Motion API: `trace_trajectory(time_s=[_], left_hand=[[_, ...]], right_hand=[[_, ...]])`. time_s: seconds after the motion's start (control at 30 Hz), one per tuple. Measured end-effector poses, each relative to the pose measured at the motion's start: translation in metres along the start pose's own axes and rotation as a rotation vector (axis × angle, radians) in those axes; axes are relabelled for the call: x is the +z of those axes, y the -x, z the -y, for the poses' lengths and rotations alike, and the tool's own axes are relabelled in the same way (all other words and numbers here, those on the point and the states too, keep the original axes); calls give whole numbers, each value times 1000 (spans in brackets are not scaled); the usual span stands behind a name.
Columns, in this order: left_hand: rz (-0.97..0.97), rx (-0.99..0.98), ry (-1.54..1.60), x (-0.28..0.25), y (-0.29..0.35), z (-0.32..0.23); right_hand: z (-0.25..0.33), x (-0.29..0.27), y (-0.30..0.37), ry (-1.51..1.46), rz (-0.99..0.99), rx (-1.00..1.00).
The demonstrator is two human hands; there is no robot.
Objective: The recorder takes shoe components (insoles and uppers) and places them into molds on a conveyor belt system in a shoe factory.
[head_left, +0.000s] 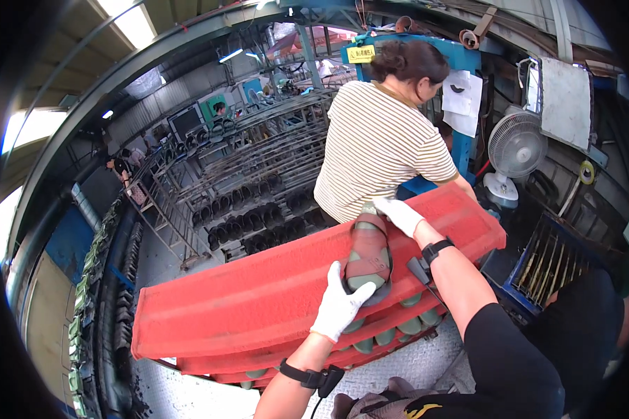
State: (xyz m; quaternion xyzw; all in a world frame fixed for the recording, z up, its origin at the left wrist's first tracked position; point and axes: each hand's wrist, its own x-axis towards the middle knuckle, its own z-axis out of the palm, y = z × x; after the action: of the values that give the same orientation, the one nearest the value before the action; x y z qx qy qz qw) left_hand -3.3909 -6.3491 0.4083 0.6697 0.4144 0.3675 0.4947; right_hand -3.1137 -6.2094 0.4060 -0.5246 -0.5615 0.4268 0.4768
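Observation:
A sandal upper (368, 253) with maroon straps is fitted over a grey-green shoe last, above the red cloth-covered top of a rack (258, 279). My left hand (342, 300), in a white glove, grips the near end of it with thumb and fingers on either side. At the far end, my right hand (397, 214), gloved too, closes round the narrow top of the last. Its fingertips are partly hidden. A dark rim shows round the sandal's lower edge.
More green lasts (409, 326) stand on red shelves beneath the top. Right behind the rack a person in a striped shirt (384, 133) faces away. A white fan (516, 146) and a blue-framed rack (548, 265) are at the right; rows of dark shoes (248, 227) lie farther back.

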Motion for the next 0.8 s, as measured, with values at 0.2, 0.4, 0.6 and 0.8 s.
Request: trace_trajectory(time_s=[0.2, 0.4, 0.6, 0.8], left_hand=[[-285, 123, 158, -21, 16, 4], [-241, -95, 593, -134, 169, -36], [-305, -423, 582, -152, 322, -2], [-1163, -518, 929, -76, 510, 103]], right_hand=[[4, 13, 6, -457, 86, -9], [109, 86, 154, 264, 418, -425], [39, 176, 247, 88, 1009, -144], [-24, 329, 306, -41, 1325, -322]])
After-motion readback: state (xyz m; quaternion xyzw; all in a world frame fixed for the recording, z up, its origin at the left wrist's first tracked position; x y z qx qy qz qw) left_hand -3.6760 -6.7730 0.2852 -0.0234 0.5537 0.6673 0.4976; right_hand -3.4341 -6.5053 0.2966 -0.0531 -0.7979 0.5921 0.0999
